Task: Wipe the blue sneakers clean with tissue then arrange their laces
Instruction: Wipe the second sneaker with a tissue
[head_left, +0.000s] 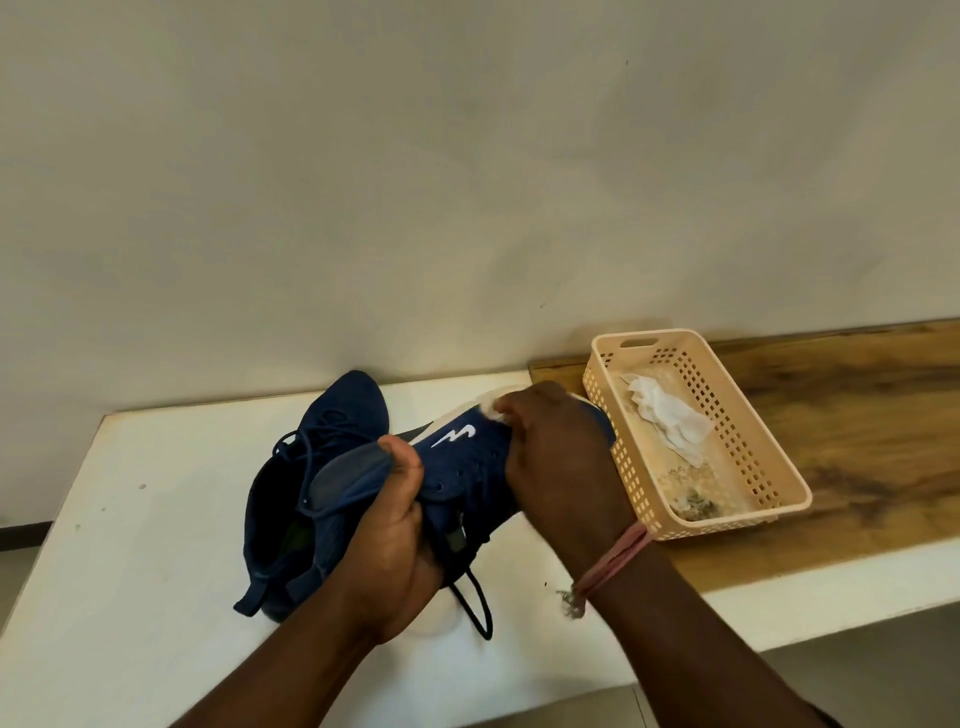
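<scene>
Tissue (491, 404) mostly hidden in clenched right fingers (511, 415); left fingers (402, 462) grasping sneaker (467, 457).

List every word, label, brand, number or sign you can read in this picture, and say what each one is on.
No readable words or numbers anywhere.
The held sneaker bears a white zigzag logo mark on its side, a sign without letters.
The other sneaker behind it shows no print.
The basket and the tissue lying in it carry no label.
The tissue piece in the right hand is blank.
</scene>
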